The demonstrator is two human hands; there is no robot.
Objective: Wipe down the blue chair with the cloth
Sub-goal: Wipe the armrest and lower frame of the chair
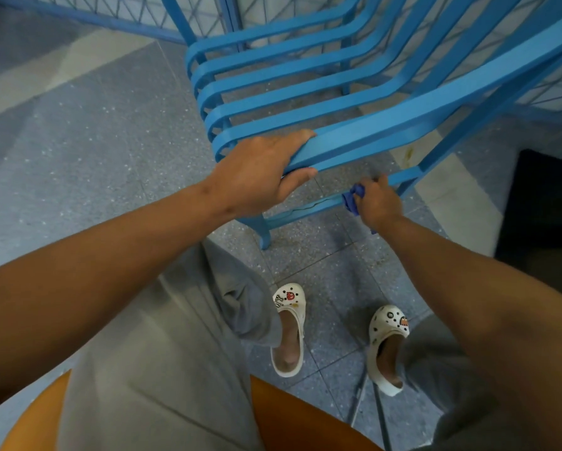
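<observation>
On the tiled floor, the blue chair [354, 102] was held tilted | left hand [257, 177] gripped around the side slat | right hand [375, 203] clenched on the cloth [353, 200], pressed to the lower rail | risk: chair tipping if the left grip slackened.

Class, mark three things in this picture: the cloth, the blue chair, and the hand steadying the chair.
cloth [353, 200]: head view, on the bunched blue fabric beside the right hand.
blue chair [403, 117]: head view, on the nearest seat slat.
left hand [260, 170]: head view, on the back of the hand.
</observation>
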